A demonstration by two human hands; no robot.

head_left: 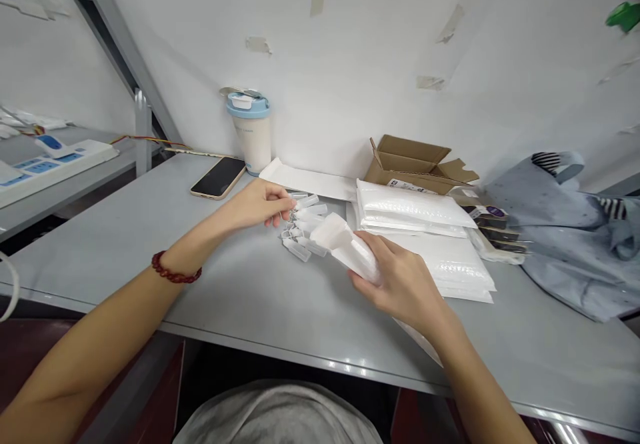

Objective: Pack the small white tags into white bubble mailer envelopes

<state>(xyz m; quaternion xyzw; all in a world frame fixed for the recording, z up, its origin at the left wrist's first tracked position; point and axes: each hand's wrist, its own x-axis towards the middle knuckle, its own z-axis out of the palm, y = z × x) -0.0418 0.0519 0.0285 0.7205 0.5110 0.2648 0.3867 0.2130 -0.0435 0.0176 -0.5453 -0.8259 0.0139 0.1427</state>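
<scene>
My right hand [400, 283] grips a white padded envelope [345, 247] with its open mouth turned left toward a heap of several small clear plastic pieces [303, 227] on the grey table [250, 291]. My left hand [260, 204] reaches into that heap, its fingers pinched on one of the clear pieces. A red bead bracelet sits on the left wrist.
Stacked white padded envelopes [425, 231] lie right of the hands, with an open cardboard box [415, 164] behind. A phone [219, 177] and a blue-lidded cup [251, 131] stand at the back left. Grey-blue cloth [565, 231] lies at right. A white wall closes the back.
</scene>
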